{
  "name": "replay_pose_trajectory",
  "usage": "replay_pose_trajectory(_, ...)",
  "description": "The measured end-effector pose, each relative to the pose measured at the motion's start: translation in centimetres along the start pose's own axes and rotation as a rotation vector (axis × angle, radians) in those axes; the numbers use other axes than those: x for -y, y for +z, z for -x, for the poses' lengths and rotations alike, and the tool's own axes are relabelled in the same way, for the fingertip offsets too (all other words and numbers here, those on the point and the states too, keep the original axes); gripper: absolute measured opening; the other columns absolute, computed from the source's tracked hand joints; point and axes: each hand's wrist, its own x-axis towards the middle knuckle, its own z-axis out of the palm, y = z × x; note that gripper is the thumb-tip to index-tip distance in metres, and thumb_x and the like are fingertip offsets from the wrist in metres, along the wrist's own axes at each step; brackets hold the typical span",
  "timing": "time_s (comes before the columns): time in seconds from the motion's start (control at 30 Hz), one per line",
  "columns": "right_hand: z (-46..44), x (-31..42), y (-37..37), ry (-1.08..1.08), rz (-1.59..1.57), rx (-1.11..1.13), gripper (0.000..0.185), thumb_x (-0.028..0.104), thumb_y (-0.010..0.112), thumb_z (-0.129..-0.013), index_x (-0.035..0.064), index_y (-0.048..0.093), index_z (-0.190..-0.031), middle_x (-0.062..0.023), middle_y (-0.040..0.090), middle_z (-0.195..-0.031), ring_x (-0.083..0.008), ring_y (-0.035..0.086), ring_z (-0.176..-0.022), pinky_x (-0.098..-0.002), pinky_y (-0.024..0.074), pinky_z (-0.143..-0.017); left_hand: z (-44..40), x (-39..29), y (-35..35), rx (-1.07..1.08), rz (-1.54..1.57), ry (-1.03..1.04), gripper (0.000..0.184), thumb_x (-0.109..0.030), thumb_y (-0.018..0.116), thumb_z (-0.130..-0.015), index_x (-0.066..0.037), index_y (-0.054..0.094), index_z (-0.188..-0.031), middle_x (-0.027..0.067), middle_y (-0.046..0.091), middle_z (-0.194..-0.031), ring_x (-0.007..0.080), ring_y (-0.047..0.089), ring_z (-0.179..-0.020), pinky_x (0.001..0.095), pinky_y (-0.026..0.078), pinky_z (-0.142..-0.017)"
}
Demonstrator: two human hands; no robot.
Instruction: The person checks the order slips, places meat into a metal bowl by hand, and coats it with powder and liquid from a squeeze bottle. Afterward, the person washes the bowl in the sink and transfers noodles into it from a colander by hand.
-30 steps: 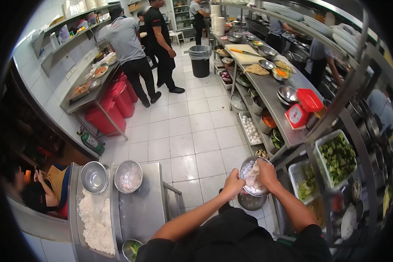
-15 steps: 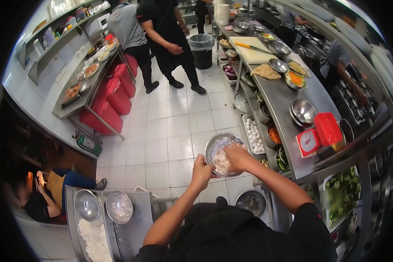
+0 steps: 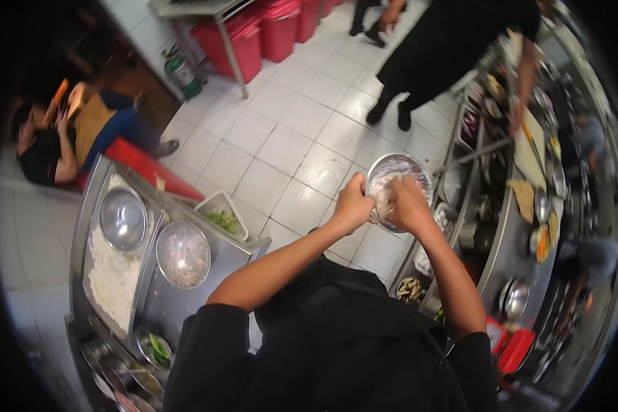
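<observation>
A metal mixing bowl is held up in front of me over the tiled floor, tilted towards me. My left hand is closed on its left rim, thumb at the edge. Inside lies a wet, whitish, batter-like mix with pale pieces. My right hand reaches into this mix; its fingertips are hidden and the hand is slightly blurred. To my left, on a steel counter, are an upper metal bowl by a tray of white flour-like powder and another bowl with whitish residue.
A white basket of cut greens stands beyond the left counter. On the right runs a long steel counter with bowls, a cutting board and a red scale. A person in black stands ahead; another person sits at left.
My view has turned left, bringing more of the left counter and the greens basket in. The bowl stays in my left hand, my right hand still inside it. The person in black has come closer, reaching towards the right counter.
</observation>
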Motion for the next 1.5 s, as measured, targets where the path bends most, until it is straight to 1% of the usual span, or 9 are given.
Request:
replay_pose_trajectory(0.37, -19.1, 6.4, 4.3, -0.366, -0.06, 0.041, 0.025, 0.004, 0.07, -0.062, 0.0019, 0.066, -0.086, -0.022, 0.067, -0.08, -0.0404, 0.065, -0.077, -0.0485, 0.0476, -0.077, -4.3, -3.4, -9.3, -0.442, 0.089, -0.115, 0.019, 0.004, 0.057, -0.075, -0.002, 0.04, -0.083, 0.01, 0.051, -0.075, 0.0204, 0.062, -0.062, 0.0343, 0.058, -0.047)
replay_pose_trajectory(0.67, -31.0, 10.2, 0.1, -0.779, -0.19, 0.025, 0.038, 0.005, 0.069, -0.062, -0.0011, 0.067, -0.099, -0.0236, 0.064, -0.101, -0.0438, 0.058, -0.094, -0.0493, 0.0453, -0.085, -10.7, -9.6, -15.4, -0.852, 0.292, 0.085, 0.023, 0.011, 0.056, -0.073, 0.0, 0.042, -0.088, 0.0121, 0.051, -0.087, 0.0238, 0.064, -0.072, 0.0357, 0.063, -0.053)
replay_pose_trajectory(0.8, -38.0, 9.9, 5.6, -1.054, -0.213, -0.141, 0.069, 0.009, 0.078, -0.061, -0.0005, 0.054, -0.124, -0.0275, 0.057, -0.122, -0.0442, 0.053, -0.114, -0.0481, 0.042, -0.1, -14.5, -8.5, -16.3, -0.949, 0.227, 0.077, 0.067, -0.008, 0.069, -0.076, 0.003, 0.039, -0.134, 0.0194, 0.064, -0.107, 0.027, 0.069, -0.077, 0.0366, 0.06, -0.051)
replay_pose_trajectory(0.87, -41.1, 12.1, 5.6, -1.098, -0.355, -0.023, 0.052, 0.002, 0.075, -0.064, -0.0018, 0.062, -0.115, -0.0279, 0.06, -0.119, -0.043, 0.057, -0.112, -0.0463, 0.0449, -0.099, -16.7, -7.4, -17.6, -0.931, 0.271, 0.09, 0.085, -0.015, 0.069, -0.077, 0.002, 0.023, -0.147, 0.0234, 0.06, -0.119, 0.0297, 0.069, -0.084, 0.04, 0.061, -0.06)
replay_pose_trajectory(0.93, -42.8, 15.0, 4.4, -0.839, -0.318, 0.083, 0.052, 0.0, 0.074, -0.062, -0.0042, 0.062, -0.112, -0.0261, 0.066, -0.106, -0.0399, 0.066, -0.097, -0.042, 0.0536, -0.083, -18.0, -7.8, -19.0, -1.054, 0.29, 0.116, 0.062, -0.015, 0.065, -0.079, -0.001, 0.039, -0.133, 0.0245, 0.063, -0.107, 0.0324, 0.07, -0.078, 0.0424, 0.059, -0.054)
replay_pose_trajectory(1.0, -45.7, 16.9, 4.8, -0.898, -0.484, 0.225, 0.045, -0.004, 0.068, -0.062, -0.0054, 0.061, -0.106, -0.0221, 0.068, -0.097, -0.0387, 0.066, -0.089, -0.0408, 0.0527, -0.08, -16.3, -11.5, -20.5, -0.956, 0.353, 0.106, 0.03, 0.0, 0.055, -0.078, 0.0, 0.044, -0.106, 0.0227, 0.061, -0.087, 0.0316, 0.067, -0.063, 0.0385, 0.054, -0.039)
replay_pose_trajectory(1.23, -52.1, 18.9, 4.1, -1.234, -0.112, 0.305, 0.031, 0.013, 0.077, -0.061, 0.0015, 0.065, -0.087, -0.0199, 0.064, -0.082, -0.0371, 0.061, -0.084, -0.0491, 0.0451, -0.078, -24.1, -15.0, -28.7, -0.921, 0.196, 0.009, 0.03, 0.001, 0.056, -0.077, 0.002, 0.047, -0.106, 0.0226, 0.061, -0.094, 0.0344, 0.068, -0.068, 0.04, 0.056, -0.041)
replay_pose_trajectory(1.4, -57.2, 12.2, 0.0, -0.999, 0.062, 0.268, 0.028, 0.024, 0.077, -0.064, 0.0033, 0.072, -0.082, -0.0163, 0.067, -0.095, -0.0359, 0.055, -0.104, -0.0528, 0.0368, -0.094, -31.6, -17.6, -28.4, -0.743, 0.15, 0.002, 0.045, -0.017, 0.074, -0.073, -0.003, 0.053, -0.11, 0.0127, 0.065, -0.095, 0.0233, 0.069, -0.076, 0.034, 0.058, -0.047)
replay_pose_trajectory(1.5, -57.3, 8.9, -4.3, -0.787, -0.077, 0.06, 0.065, 0.02, 0.081, -0.062, 0.0026, 0.053, -0.118, -0.0266, 0.048, -0.119, -0.0413, 0.048, -0.11, -0.0521, 0.0382, -0.094, -36.5, -18.8, -27.7, -0.498, 0.327, 0.036, 0.039, 0.002, 0.06, -0.079, 0.003, 0.046, -0.115, 0.0171, 0.058, -0.108, 0.0262, 0.068, -0.086, 0.0353, 0.063, -0.059)
